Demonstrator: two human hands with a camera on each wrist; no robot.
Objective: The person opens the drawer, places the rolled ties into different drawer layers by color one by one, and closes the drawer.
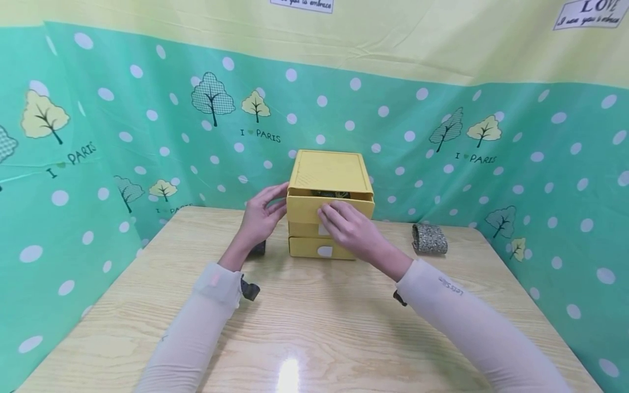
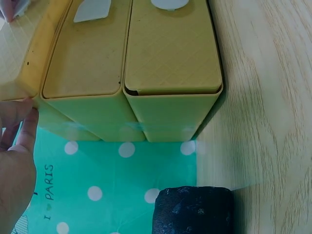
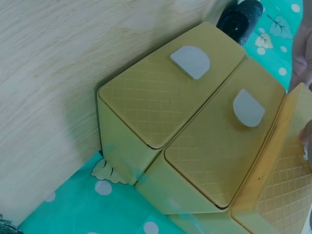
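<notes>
A small yellow drawer cabinet (image 1: 330, 169) with three stacked drawers stands at the back of the table. Its top drawer (image 1: 301, 208) sticks out a little, with something dark and patterned inside, too hidden to name. My right hand (image 1: 351, 226) pinches the handle on that drawer's front; the handle itself is mostly covered by the fingers. My left hand (image 1: 261, 215) rests its straight fingers on the cabinet's left side, near the top. The middle drawer (image 3: 222, 146) and bottom drawer (image 3: 151, 92) are closed, each with a pale half-round handle.
A dark rolled item (image 2: 193, 209) lies left of the cabinet, partly behind my left hand in the head view. A grey speckled roll (image 1: 429, 238) lies on the wooden table (image 1: 314, 316) to the right. A green and yellow printed cloth (image 1: 393, 109) hangs behind.
</notes>
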